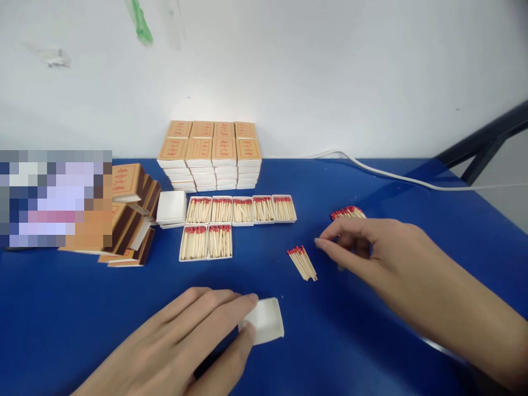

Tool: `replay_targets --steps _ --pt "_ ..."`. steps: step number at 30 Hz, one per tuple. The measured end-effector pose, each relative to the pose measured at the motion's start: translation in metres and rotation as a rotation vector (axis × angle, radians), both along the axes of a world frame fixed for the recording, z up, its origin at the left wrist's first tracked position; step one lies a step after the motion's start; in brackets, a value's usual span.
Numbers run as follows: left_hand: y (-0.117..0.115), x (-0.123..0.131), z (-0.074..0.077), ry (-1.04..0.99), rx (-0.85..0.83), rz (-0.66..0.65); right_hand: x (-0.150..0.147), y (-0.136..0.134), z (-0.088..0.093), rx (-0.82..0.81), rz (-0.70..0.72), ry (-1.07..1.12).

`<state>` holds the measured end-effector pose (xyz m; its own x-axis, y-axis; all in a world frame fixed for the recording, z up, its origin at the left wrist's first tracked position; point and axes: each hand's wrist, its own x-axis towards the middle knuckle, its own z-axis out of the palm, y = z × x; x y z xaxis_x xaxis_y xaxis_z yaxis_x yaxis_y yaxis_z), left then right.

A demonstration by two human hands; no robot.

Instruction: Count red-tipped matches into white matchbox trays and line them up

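Note:
My left hand rests at the left end of an empty white matchbox tray, its thumb and forefinger gripping that end. My right hand hovers over the blue table with thumb and forefinger pinched; nothing shows between the tips. Just left of those fingertips lies a small bundle of red-tipped matches. A larger pile of matches is partly hidden behind my right hand. Two rows of white trays filled with matches stand side by side further back.
Stacked matchboxes stand against the wall. More boxes are piled at the left, beside a stack of white trays. A white cable runs along the back right of the blue table.

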<state>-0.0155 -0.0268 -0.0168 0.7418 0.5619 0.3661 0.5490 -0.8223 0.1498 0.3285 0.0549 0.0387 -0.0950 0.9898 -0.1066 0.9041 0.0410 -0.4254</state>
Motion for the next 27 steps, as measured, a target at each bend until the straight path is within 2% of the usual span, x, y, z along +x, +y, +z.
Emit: replay_targets --steps 4,6,11,20,27 --pt "0.001 0.007 0.004 -0.045 -0.026 0.064 0.005 0.006 -0.004 0.183 -0.232 -0.264" --pt "0.001 0.007 0.003 -0.061 -0.016 0.049 0.007 0.007 -0.005 0.209 -0.287 -0.330" --pt "0.003 0.000 0.000 -0.017 0.033 -0.014 0.008 0.003 -0.006 0.218 -0.249 -0.395" --pt "0.001 -0.004 -0.002 -0.009 0.059 0.017 0.005 0.005 -0.010 0.211 -0.270 -0.478" --pt "0.002 -0.006 -0.001 0.037 0.041 -0.029 0.008 0.005 -0.007 0.140 -0.218 -0.374"
